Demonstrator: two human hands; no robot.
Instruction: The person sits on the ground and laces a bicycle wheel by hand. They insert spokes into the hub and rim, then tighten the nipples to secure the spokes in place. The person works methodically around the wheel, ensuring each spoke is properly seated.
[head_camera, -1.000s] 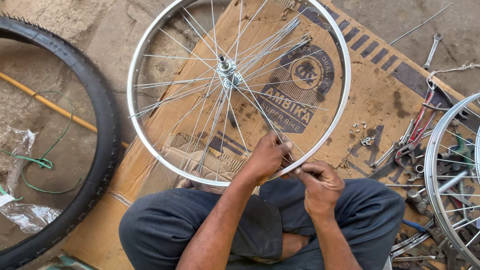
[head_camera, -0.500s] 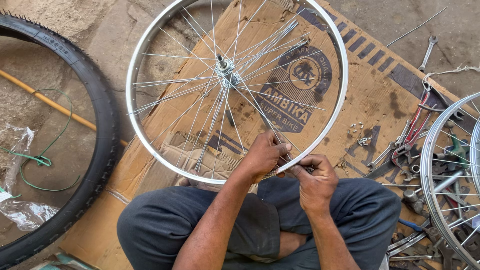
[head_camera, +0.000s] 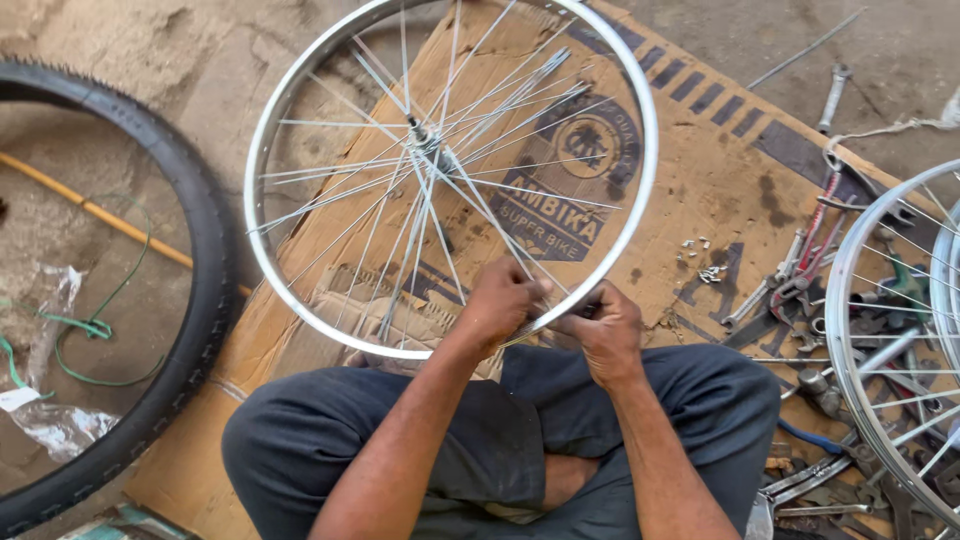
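The silver wheel rim (head_camera: 640, 190) with its thin spokes (head_camera: 400, 230) lies flat over a brown cardboard sheet (head_camera: 720, 190), in front of the person's knees. Its hub (head_camera: 420, 135) sits a little above the middle of the wheel. Both hands meet at the near edge of the rim, at about 5 o'clock from the hub. The left hand (head_camera: 505, 300) rests on the rim from the inside, and its fingers are curled together around the rim and the end of a spoke there. The right hand (head_camera: 605, 325) is just beside it, touching the rim from outside; its fingers are pinched together on something small at the rim, but what it is I cannot tell.

The person sits with legs crossed in dark grey trousers (head_camera: 330, 440).

At 9 o'clock from the wheel a black tyre (head_camera: 205, 290) lies on the ground, with a yellow stick (head_camera: 95, 210) and green wire (head_camera: 85, 325) inside its ring. At 3 o'clock small nuts (head_camera: 700, 260) lie on the cardboard, then a pile of wrenches and tools (head_camera: 790, 285), and a second rim (head_camera: 850, 350) at the right edge. A spanner (head_camera: 832, 95) lies at 2 o'clock.
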